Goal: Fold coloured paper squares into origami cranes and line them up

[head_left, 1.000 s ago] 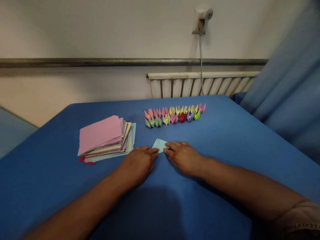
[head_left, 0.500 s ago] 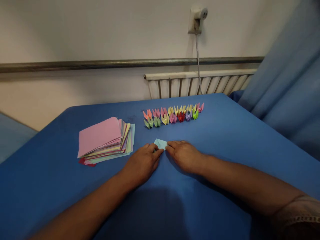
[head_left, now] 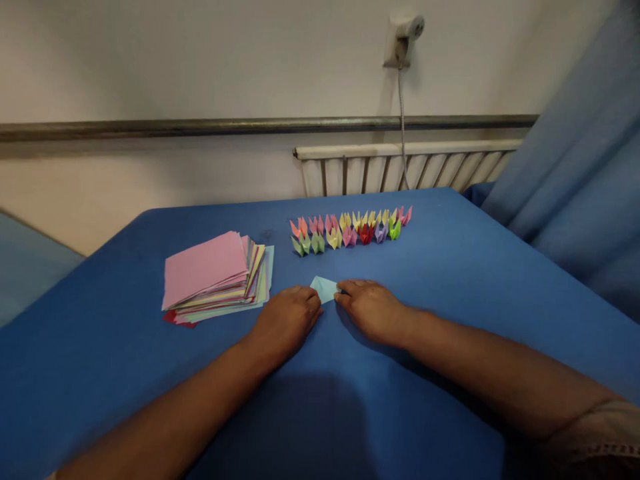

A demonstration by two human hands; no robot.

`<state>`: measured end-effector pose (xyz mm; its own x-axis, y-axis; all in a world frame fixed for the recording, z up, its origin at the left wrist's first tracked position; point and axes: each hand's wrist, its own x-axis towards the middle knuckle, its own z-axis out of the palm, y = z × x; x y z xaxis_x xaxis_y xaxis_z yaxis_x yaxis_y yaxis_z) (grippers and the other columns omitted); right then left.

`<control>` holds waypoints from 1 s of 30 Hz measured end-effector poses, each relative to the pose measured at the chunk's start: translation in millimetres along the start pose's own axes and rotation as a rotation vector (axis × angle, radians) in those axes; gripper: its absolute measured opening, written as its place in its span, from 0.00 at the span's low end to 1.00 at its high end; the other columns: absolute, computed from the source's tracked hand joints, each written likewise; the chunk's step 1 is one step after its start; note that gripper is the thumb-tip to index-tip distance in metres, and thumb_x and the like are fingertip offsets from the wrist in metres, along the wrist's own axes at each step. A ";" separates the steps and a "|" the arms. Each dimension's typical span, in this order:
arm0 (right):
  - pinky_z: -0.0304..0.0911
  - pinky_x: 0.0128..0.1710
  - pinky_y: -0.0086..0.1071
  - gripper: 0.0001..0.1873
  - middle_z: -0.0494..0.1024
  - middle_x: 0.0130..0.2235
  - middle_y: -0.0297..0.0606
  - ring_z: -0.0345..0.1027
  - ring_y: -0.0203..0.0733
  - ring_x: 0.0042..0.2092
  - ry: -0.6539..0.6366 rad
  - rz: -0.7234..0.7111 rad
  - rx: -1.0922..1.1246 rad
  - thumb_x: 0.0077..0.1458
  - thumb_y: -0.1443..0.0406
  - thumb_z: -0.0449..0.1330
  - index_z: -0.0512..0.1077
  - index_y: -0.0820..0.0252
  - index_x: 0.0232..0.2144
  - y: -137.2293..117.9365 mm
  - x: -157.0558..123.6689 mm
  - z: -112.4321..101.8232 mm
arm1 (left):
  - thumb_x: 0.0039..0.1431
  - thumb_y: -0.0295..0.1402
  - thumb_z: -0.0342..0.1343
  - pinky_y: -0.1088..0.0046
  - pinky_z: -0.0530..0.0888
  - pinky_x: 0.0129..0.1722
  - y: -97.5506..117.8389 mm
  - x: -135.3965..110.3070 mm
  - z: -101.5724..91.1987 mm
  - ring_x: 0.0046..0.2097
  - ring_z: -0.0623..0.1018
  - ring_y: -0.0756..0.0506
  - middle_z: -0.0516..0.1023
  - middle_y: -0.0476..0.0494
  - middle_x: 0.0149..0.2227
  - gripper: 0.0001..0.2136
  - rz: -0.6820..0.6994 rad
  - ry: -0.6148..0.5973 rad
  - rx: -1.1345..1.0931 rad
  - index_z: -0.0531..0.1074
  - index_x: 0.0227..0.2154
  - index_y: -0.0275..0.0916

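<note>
A small light blue folded paper [head_left: 324,288] lies on the blue table [head_left: 450,280] in front of me. My left hand [head_left: 287,320] rests knuckles-up at its left edge, fingers curled down onto the paper. My right hand [head_left: 370,308] presses on its right edge with fingers bent. Most of the paper is hidden under both hands; only its far corner shows. Beyond it stand two rows of small folded paper figures [head_left: 350,230] in pink, yellow, green, red and purple.
A stack of coloured paper squares [head_left: 213,277], pink on top, lies to the left of my hands. A radiator [head_left: 400,170] and a metal rail run along the wall behind the table. A blue curtain [head_left: 585,153] hangs at the right.
Both hands stay on the light blue paper, shifting only slightly; the left fingers have drawn in closer to it. The view has swayed a little.
</note>
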<state>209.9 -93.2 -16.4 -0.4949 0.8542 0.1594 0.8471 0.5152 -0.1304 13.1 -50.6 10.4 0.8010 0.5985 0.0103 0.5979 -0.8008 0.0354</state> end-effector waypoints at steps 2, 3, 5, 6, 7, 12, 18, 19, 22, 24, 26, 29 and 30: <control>0.61 0.44 0.38 0.14 0.74 0.46 0.47 0.67 0.47 0.44 0.011 -0.009 0.037 0.59 0.71 0.51 0.73 0.62 0.44 3.3 2.2 0.5 | 0.63 0.33 0.49 0.65 0.69 0.39 2.2 5.4 1.6 0.37 0.74 0.43 0.75 0.40 0.35 0.09 0.000 -0.011 0.091 0.72 0.34 0.36; 0.61 0.43 0.37 0.14 0.74 0.45 0.46 0.67 0.46 0.43 0.020 -0.012 0.059 0.58 0.71 0.51 0.73 0.61 0.44 5.0 3.5 0.9 | 0.63 0.32 0.48 0.65 0.69 0.39 3.5 7.8 1.6 0.37 0.74 0.43 0.75 0.41 0.34 0.08 0.007 -0.016 0.124 0.72 0.34 0.37; 0.60 0.43 0.36 0.14 0.74 0.43 0.45 0.66 0.45 0.42 0.046 0.000 0.098 0.58 0.72 0.50 0.73 0.61 0.42 8.1 6.5 2.4 | 0.63 0.28 0.46 0.65 0.69 0.38 6.3 11.4 0.6 0.36 0.74 0.43 0.74 0.42 0.33 0.08 0.016 -0.017 0.150 0.71 0.35 0.37; 0.60 0.42 0.36 0.14 0.74 0.41 0.45 0.65 0.44 0.42 0.060 0.015 0.108 0.58 0.72 0.50 0.73 0.61 0.41 9.3 8.0 3.3 | 0.63 0.27 0.46 0.65 0.69 0.38 7.8 12.6 -0.1 0.36 0.74 0.43 0.74 0.42 0.33 0.09 0.017 -0.022 0.160 0.71 0.35 0.37; 0.60 0.42 0.36 0.13 0.74 0.40 0.45 0.65 0.44 0.41 0.073 0.032 0.114 0.59 0.71 0.50 0.73 0.61 0.40 10.3 9.4 4.4 | 0.62 0.26 0.45 0.65 0.69 0.37 9.2 13.5 -0.5 0.35 0.74 0.43 0.74 0.42 0.32 0.09 0.017 -0.030 0.173 0.71 0.35 0.37; 0.59 0.43 0.35 0.12 0.74 0.38 0.42 0.65 0.42 0.41 0.139 0.115 0.178 0.59 0.71 0.50 0.72 0.62 0.41 14.2 13.5 11.0 | 0.61 0.23 0.46 0.65 0.70 0.36 13.9 14.3 1.6 0.35 0.75 0.42 0.74 0.41 0.32 0.08 0.002 -0.057 0.245 0.71 0.34 0.35; 0.59 0.48 0.36 0.14 0.75 0.40 0.42 0.66 0.41 0.45 0.192 0.133 0.305 0.57 0.73 0.51 0.71 0.63 0.43 18.9 15.6 17.8 | 0.61 0.23 0.44 0.63 0.70 0.35 12.3 14.2 4.5 0.35 0.75 0.40 0.74 0.39 0.32 0.09 -0.025 -0.007 0.232 0.70 0.35 0.34; 0.60 0.48 0.36 0.14 0.75 0.41 0.42 0.66 0.41 0.45 0.196 0.131 0.321 0.57 0.73 0.51 0.71 0.63 0.43 19.2 16.1 18.5 | 0.61 0.23 0.44 0.63 0.70 0.35 11.4 14.6 4.7 0.35 0.75 0.40 0.74 0.39 0.32 0.09 -0.032 0.003 0.226 0.70 0.35 0.34; 0.60 0.48 0.36 0.13 0.74 0.41 0.42 0.66 0.41 0.45 0.209 0.109 0.359 0.57 0.72 0.52 0.71 0.63 0.43 19.2 17.2 19.8 | 0.61 0.24 0.44 0.63 0.69 0.36 8.3 16.4 5.9 0.37 0.74 0.40 0.73 0.40 0.33 0.09 -0.048 0.023 0.211 0.70 0.36 0.35; 0.61 0.48 0.36 0.12 0.74 0.40 0.42 0.66 0.41 0.45 0.224 0.091 0.389 0.57 0.71 0.52 0.71 0.63 0.42 19.3 17.3 20.7 | 0.61 0.25 0.44 0.64 0.69 0.36 5.8 17.7 7.3 0.37 0.74 0.40 0.73 0.40 0.34 0.09 -0.058 0.027 0.199 0.69 0.37 0.36; 0.61 0.48 0.36 0.11 0.74 0.40 0.41 0.67 0.41 0.44 0.249 0.081 0.436 0.57 0.72 0.52 0.71 0.62 0.42 20.0 17.3 22.4 | 0.62 0.27 0.44 0.64 0.69 0.36 2.5 18.1 8.6 0.37 0.73 0.41 0.73 0.41 0.34 0.08 -0.068 0.038 0.186 0.70 0.36 0.37; 0.62 0.48 0.37 0.11 0.74 0.41 0.41 0.67 0.40 0.44 0.333 0.119 0.569 0.57 0.71 0.53 0.71 0.61 0.42 22.9 18.5 27.6 | 0.60 0.26 0.47 0.64 0.68 0.37 -4.6 16.1 9.0 0.37 0.73 0.41 0.73 0.41 0.34 0.07 -0.067 0.098 0.164 0.70 0.35 0.37; 0.62 0.48 0.37 0.11 0.74 0.42 0.41 0.68 0.40 0.45 0.376 0.160 0.646 0.57 0.70 0.54 0.71 0.60 0.42 24.2 19.6 29.7 | 0.60 0.26 0.48 0.63 0.68 0.38 -7.2 14.7 8.6 0.37 0.72 0.41 0.73 0.41 0.34 0.06 -0.065 0.139 0.148 0.70 0.35 0.37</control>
<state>214.9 -61.9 -45.6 -0.1786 0.9000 0.3975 0.5645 0.4247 -0.7078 20.8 -36.2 1.8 0.7550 0.6382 0.1506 0.6542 -0.7488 -0.1067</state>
